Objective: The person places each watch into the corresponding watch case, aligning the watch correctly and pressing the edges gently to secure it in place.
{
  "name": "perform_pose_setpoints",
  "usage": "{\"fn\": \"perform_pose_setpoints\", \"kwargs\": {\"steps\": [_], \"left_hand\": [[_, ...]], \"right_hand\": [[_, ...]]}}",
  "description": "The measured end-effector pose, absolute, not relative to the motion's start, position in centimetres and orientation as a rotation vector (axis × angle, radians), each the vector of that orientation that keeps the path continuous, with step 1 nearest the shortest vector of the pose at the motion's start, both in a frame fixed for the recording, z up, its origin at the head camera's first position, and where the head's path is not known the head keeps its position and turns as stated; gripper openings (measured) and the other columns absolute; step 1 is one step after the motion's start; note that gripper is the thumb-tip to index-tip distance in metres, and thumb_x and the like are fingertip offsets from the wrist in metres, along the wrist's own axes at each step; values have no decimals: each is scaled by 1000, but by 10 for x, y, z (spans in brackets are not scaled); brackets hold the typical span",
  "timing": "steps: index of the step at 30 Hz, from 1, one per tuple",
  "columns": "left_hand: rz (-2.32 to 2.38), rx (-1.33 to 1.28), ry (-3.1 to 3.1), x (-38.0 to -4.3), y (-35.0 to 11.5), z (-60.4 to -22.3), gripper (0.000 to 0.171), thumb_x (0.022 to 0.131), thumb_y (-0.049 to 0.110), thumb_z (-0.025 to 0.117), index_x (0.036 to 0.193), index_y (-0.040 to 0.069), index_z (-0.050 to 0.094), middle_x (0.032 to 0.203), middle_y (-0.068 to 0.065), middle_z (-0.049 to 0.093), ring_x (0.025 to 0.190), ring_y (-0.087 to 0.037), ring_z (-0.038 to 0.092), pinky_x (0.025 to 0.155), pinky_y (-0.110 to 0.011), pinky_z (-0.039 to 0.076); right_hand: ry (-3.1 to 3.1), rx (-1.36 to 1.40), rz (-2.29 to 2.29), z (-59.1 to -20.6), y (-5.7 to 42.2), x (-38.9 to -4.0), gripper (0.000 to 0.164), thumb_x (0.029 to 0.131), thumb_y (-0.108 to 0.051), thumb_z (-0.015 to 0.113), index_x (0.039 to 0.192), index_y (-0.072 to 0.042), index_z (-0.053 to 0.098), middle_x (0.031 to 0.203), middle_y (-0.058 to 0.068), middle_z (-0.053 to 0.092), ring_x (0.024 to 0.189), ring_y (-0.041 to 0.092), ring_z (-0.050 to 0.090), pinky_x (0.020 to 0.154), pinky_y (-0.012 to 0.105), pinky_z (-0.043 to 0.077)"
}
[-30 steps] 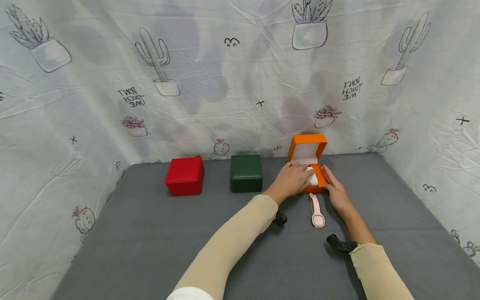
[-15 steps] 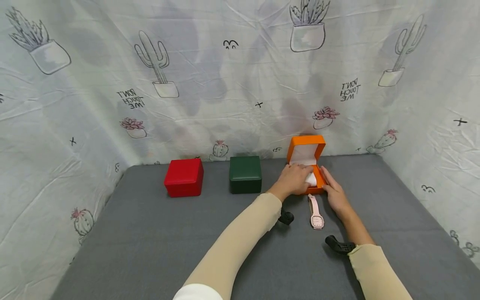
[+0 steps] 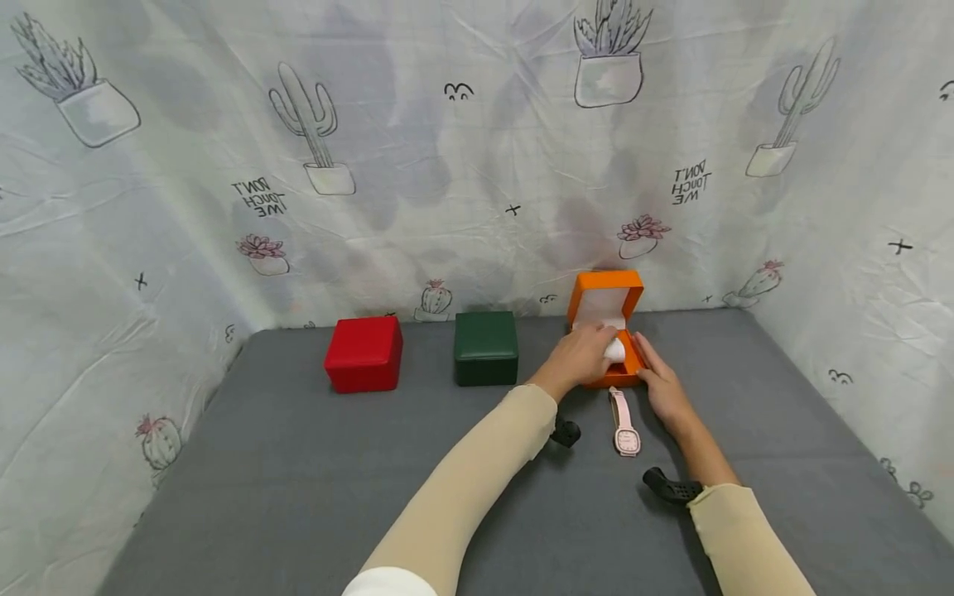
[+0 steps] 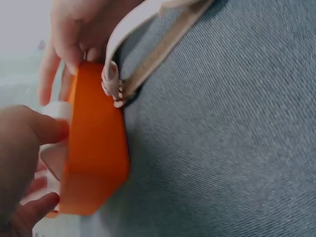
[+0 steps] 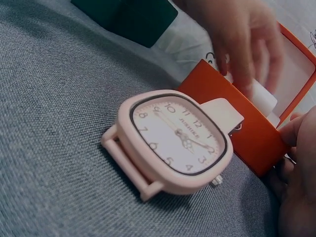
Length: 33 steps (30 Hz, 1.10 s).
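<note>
An orange watch box [image 3: 633,362] stands at the back right with its lid raised. Inside it is a white watch cushion [image 3: 615,351], pinched by my left hand [image 3: 575,362]; in the right wrist view the cushion [image 5: 264,100] sticks up above the box's rim. My right hand [image 3: 666,396] holds the box's right side, thumb at the rim in the right wrist view. A pink wristwatch [image 3: 626,439] lies on the cloth in front of the box, dial up. Its buckled strap [image 4: 114,81] meets the box's front in the left wrist view. My left fingertips are partly hidden in the head view.
Left of the orange box stand a closed green box [image 3: 486,349] and a closed red box [image 3: 363,354]. Grey cloth [image 3: 298,480] covers the table. A printed curtain [image 3: 417,165] hangs behind and at both sides.
The white cushion has tilted up under my left hand, and a gap now shows in front of it in the box. My right hand stays at the box's side.
</note>
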<state>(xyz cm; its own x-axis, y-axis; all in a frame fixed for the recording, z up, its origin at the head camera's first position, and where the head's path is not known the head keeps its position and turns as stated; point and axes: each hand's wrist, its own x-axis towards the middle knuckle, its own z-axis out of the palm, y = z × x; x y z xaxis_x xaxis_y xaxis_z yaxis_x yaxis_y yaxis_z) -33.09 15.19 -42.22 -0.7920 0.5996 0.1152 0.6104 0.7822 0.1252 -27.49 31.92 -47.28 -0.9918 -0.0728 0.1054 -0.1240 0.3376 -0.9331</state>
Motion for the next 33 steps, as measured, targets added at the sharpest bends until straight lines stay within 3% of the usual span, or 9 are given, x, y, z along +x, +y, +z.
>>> {"fn": "perform_pose_setpoints", "kwargs": {"steps": [3, 9, 11, 15, 18, 20, 24, 26, 33], "left_hand": [[-194, -925, -2980, -331, 153, -424, 53, 92, 44, 61, 139, 25, 46, 135, 4, 54, 114, -12, 54, 100, -30, 48], [-192, -929, -3017, -332, 154, -421, 45, 92, 49, 58, 129, 26, 48, 131, 4, 55, 116, -13, 52, 102, -33, 45], [-185, -936, -3039, -332, 154, -420, 42, 92, 50, 59, 126, 27, 49, 129, 4, 55, 116, -14, 51, 102, -34, 45], [-193, -932, -3060, -332, 155, -419, 39, 91, 46, 62, 122, 27, 50, 126, 4, 58, 114, -14, 52, 100, -34, 45], [-219, -913, -3055, -333, 155, -420, 36, 89, 45, 66, 117, 27, 51, 120, 5, 59, 109, -14, 51, 97, -32, 44], [-242, -906, -3040, -334, 155, -422, 35, 88, 45, 67, 114, 27, 52, 117, 5, 58, 108, -14, 50, 95, -31, 43], [-285, -919, -2978, -335, 153, -427, 38, 87, 48, 67, 114, 27, 51, 118, 4, 53, 109, -14, 47, 97, -31, 43], [-303, -937, -2936, -335, 152, -428, 41, 86, 48, 67, 116, 27, 50, 120, 3, 50, 108, -15, 47, 98, -30, 43], [-599, -997, -2744, -332, 148, -422, 42, 85, 32, 73, 119, 26, 50, 126, -2, 39, 101, -14, 47, 83, -21, 49]], "right_hand": [[-2524, 193, 1793, -475, 321, -276, 59, 101, 0, 29, 156, -12, 9, 161, 14, 10, 150, 30, 5, 122, 46, 3], [-2504, 176, 1791, -474, 320, -275, 58, 101, -1, 30, 156, -10, 11, 162, 12, 12, 150, 29, 6, 114, 10, 11], [-2505, 176, 1789, -473, 320, -274, 59, 101, 0, 30, 156, -11, 11, 162, 12, 11, 150, 29, 6, 119, 16, 10], [-2510, 179, 1792, -473, 319, -274, 60, 101, 0, 30, 156, -12, 10, 162, 13, 10, 150, 30, 5, 122, 48, 3], [-2514, 168, 1795, -475, 318, -275, 60, 101, 0, 30, 156, -13, 10, 162, 12, 10, 150, 29, 4, 121, 51, 3], [-2516, 155, 1799, -475, 319, -274, 60, 101, -1, 30, 156, -13, 10, 162, 11, 10, 150, 28, 5, 123, 43, 5], [-2510, 165, 1807, -477, 318, -275, 58, 102, -2, 30, 156, -10, 10, 162, 12, 12, 150, 28, 6, 115, 10, 13], [-2513, 163, 1807, -477, 318, -275, 58, 102, -2, 30, 156, -10, 10, 162, 11, 12, 150, 28, 6, 110, 4, 14], [-2519, 150, 1782, -475, 319, -275, 61, 100, 0, 30, 156, -12, 10, 162, 13, 11, 150, 31, 5, 121, 50, 5]]}}
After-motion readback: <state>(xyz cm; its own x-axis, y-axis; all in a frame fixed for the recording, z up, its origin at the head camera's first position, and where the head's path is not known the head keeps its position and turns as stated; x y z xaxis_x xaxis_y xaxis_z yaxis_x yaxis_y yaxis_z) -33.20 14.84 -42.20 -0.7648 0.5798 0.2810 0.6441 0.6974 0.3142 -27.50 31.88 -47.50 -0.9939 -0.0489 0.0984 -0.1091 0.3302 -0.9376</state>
